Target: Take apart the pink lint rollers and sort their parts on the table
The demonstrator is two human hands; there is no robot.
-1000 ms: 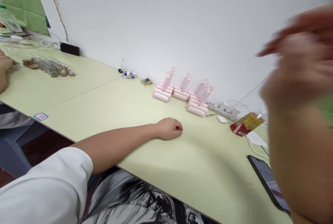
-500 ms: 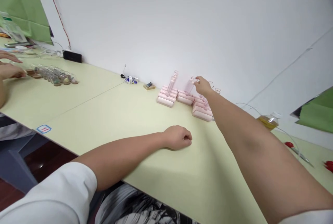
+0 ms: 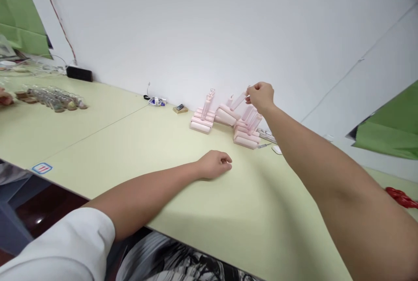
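Against a plain white wall [image 3: 183,24], a pale yellow-green surface [image 3: 140,150], with a small wooden block [image 3: 181,110] near the back edge. To the right of the block, a left cluster of rollers [image 3: 200,126]; farther right of it, a right cluster of rollers [image 3: 246,141]; between the two, a tilted pink roller [image 3: 227,115], handle slanting up. Well to the left of the block, another person's hand [image 3: 5,97] near some bottles [image 3: 55,100].

Likely to snag on a neighbouring roller or topple a standing handle, given the tight packing. Could also swing or slip, being pinched so far from the broad head. (Contact between that head and the roller beneath: impossible to tell from here.)

Right grip [image 3: 260,96], well to the right of the block: closed in a pinch around the handle's end. Left grip [image 3: 214,164], nearer the front than the block and to its right: loosely curled, resting on the surface, nothing visible inside.
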